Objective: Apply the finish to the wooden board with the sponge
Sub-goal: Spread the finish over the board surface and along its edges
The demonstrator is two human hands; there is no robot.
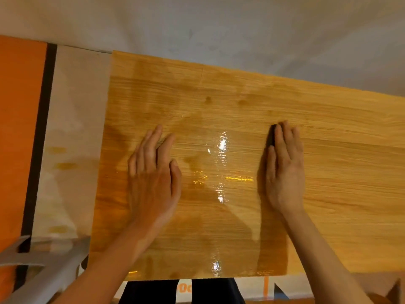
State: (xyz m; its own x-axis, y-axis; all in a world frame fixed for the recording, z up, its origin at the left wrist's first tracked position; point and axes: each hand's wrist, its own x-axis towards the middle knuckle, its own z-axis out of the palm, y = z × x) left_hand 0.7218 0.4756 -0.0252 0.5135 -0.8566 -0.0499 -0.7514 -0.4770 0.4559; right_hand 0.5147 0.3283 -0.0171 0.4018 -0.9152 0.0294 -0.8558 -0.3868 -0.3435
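Note:
A wide wooden board point(328, 150) lies across the view. Its left and middle parts are darker and glossy with wet finish, while the right part looks paler and dry. My left hand point(153, 172) rests flat on the wet area with its fingers spread and nothing in it. My right hand point(285, 167) lies flat over a dark sponge point(271, 137) and presses it onto the board at the border of the wet patch. Only a thin dark strip of the sponge shows beside the fingers.
Beige sheeting point(74, 128) with amber drips lies under the board at the left, next to an orange surface point(19, 128) with a black stripe. A grey metal frame point(43, 270) sits at the lower left. A pale wall point(219, 25) runs behind the board.

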